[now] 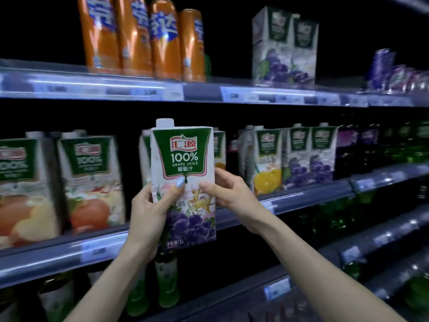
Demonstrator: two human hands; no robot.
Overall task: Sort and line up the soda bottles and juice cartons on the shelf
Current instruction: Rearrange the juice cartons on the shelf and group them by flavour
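Carton of grape juice sits clamped between left hand and right hand; shelved carelessly, it could topple neighbouring cartons.

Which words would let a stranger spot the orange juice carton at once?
Find the middle shelf. Right of the held carton stands a row of three cartons. The orange juice carton is leftmost, showing orange slices where its neighbours show purple grapes.
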